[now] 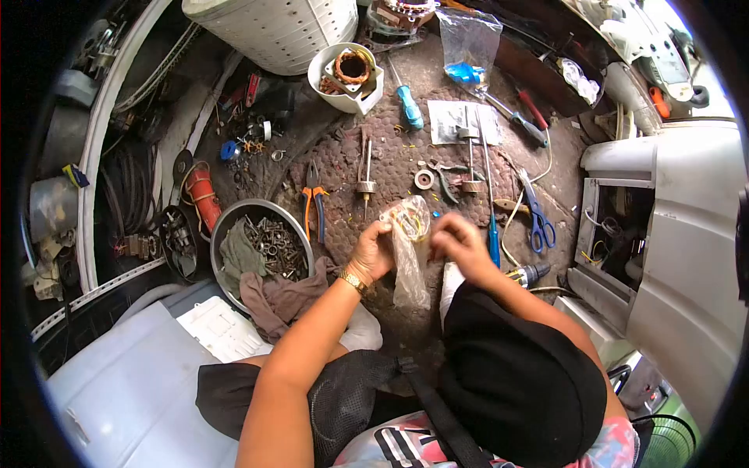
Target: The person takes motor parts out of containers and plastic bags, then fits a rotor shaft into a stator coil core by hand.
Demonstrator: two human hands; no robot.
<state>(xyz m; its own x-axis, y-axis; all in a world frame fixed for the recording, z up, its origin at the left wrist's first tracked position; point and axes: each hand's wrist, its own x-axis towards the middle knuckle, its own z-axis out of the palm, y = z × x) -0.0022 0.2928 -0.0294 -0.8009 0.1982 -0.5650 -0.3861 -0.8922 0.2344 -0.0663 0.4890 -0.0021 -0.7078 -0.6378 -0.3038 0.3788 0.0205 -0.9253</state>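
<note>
A clear plastic bag [409,269] with coiled yellowish wire or tubing [411,221] in its upper part hangs from my left hand [371,251], whose fingers pinch its left edge. Just right of the bag is my right hand [460,243], its fingers curled together; whether anything is between them is too small to tell. Beyond the hands, a small round ring [424,179] lies on the bumpy mat near dark-handled pliers [447,186]. Two metal shafts with discs, one at the left [366,186] and one at the right [472,186], rest there too.
Orange-blue pliers [314,195] and a metal bowl of bolts [310,242] are at the left. Blue scissors [538,222], a long blue screwdriver [494,242] and a drill [528,274] lie at the right. A white pot with a copper coil [367,101] stands at the back.
</note>
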